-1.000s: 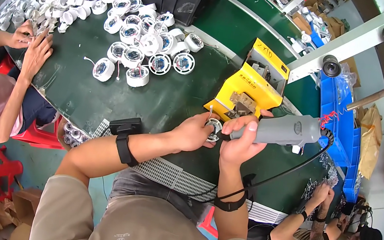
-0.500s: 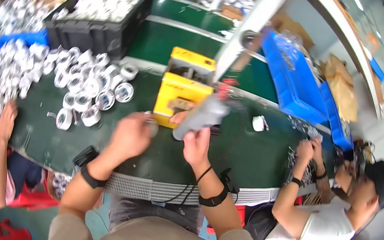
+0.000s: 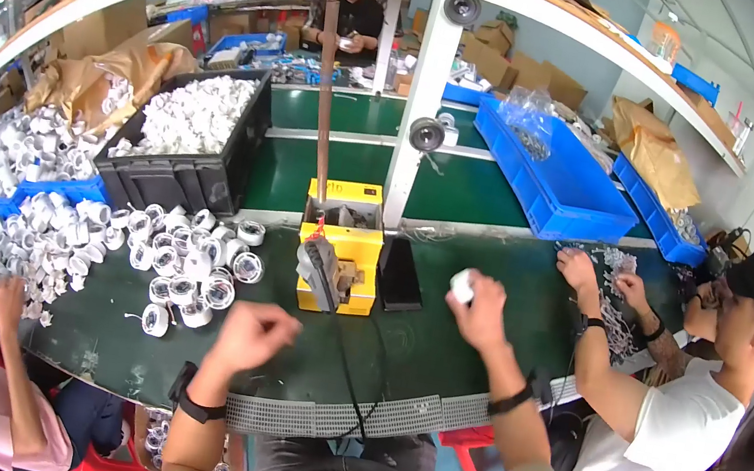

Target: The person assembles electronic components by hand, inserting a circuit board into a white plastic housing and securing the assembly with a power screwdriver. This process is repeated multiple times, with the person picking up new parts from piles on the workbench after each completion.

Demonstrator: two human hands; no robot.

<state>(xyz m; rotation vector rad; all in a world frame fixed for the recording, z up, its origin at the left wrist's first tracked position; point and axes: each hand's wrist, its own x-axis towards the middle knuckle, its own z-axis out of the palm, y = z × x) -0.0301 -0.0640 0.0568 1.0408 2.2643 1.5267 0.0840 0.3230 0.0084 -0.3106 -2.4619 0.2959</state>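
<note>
Ample room between hands [image 3: 481, 315], inside tabletop's near edge [image 3: 296, 419]

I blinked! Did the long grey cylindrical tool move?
Yes: the grey cylindrical tool has moved left relative to the yellow boxy machine and now shows in front of its left half.

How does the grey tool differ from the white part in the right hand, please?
The grey tool is long, whereas the white part is short and smaller. The tool is unheld, in front of the yellow device; the part is gripped in the right hand.
</note>
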